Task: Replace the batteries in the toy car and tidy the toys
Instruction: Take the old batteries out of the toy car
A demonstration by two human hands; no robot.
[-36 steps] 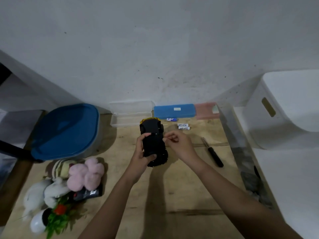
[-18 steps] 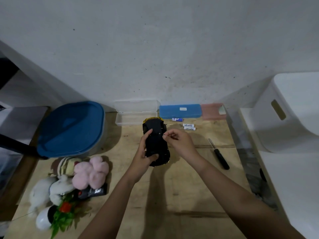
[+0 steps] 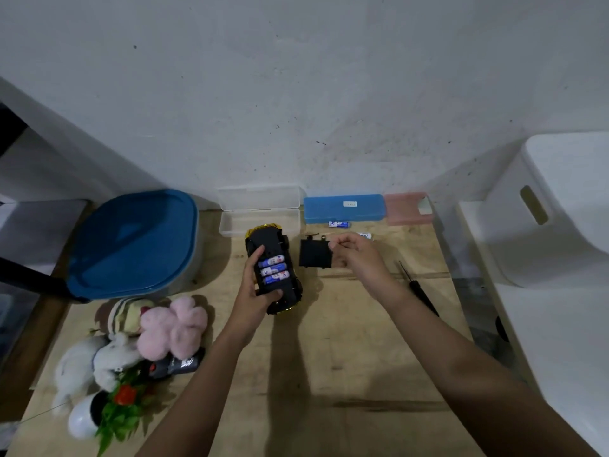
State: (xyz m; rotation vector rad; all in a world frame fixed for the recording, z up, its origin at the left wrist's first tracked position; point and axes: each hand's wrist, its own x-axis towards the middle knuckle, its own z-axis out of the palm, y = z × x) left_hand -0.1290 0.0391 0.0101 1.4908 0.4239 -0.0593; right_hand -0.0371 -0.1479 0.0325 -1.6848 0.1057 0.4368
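Left grip [image 3: 252,293] wrapped the upturned toy car [image 3: 265,240], three batteries [image 3: 275,269] showing. Right grip [image 3: 359,258] pinched, seemingly, its black cover [image 3: 314,257].

the worktop [image 3: 346,357] is pale bare wood, matt and grainy. the toy car [image 3: 267,240] is black plastic with glossy gold trim. the battery cover [image 3: 314,257] is matt black plastic. the pink plush toy [image 3: 174,328] is fuzzy cloth.
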